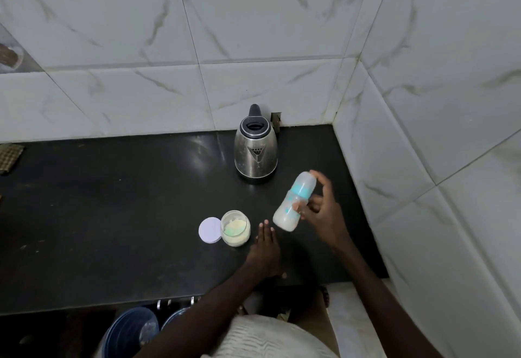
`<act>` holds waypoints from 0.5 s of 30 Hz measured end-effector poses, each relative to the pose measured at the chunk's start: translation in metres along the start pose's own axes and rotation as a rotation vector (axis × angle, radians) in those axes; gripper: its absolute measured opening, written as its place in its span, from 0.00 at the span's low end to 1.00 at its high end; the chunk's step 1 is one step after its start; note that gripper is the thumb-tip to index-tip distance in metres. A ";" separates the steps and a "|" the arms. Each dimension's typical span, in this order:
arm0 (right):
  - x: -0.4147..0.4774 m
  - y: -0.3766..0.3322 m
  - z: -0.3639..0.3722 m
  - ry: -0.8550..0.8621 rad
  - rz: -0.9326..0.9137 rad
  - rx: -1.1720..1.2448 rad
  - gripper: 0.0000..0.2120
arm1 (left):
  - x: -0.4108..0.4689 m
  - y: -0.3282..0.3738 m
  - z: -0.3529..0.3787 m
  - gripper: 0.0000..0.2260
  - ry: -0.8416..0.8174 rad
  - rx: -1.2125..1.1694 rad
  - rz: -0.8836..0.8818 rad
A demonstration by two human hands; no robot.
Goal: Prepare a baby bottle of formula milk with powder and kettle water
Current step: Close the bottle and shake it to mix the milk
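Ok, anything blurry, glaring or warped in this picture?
Head view: the baby bottle and the right hand holding it are smeared, like motion blur; the black counter shows soft glare left of the kettle; wide-angle distortion bends the wall tile lines; lighting is dim overall.

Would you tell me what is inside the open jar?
The jar holds pale yellowish powder; its lid lies beside it. Whether a scoop is buried inside cannot be seen.
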State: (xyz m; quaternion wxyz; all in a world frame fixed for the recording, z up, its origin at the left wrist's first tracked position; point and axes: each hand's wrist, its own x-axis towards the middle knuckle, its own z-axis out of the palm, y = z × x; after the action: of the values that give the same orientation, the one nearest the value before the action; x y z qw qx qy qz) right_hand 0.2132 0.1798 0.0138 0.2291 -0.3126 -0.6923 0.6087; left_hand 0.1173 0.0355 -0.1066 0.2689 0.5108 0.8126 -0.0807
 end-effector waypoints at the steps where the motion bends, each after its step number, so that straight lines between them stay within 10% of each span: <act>1: 0.002 -0.004 -0.002 0.083 -0.003 0.101 0.39 | 0.001 0.000 0.002 0.60 0.003 -0.008 -0.008; 4: 0.005 -0.008 -0.005 0.299 0.009 0.290 0.36 | 0.003 0.001 0.006 0.61 -0.002 -0.054 -0.028; 10: -0.018 0.009 0.000 0.021 0.057 -0.004 0.39 | 0.003 0.001 0.004 0.61 -0.011 -0.054 -0.017; 15: -0.005 -0.006 -0.007 0.300 0.063 0.258 0.40 | 0.004 0.003 0.007 0.59 -0.012 -0.056 -0.035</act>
State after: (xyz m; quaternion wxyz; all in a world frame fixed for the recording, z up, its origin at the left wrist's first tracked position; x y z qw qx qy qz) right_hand 0.2207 0.1806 0.0206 0.3486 -0.3896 -0.5565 0.6457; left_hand 0.1214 0.0369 -0.1141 0.2868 0.4881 0.8217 -0.0656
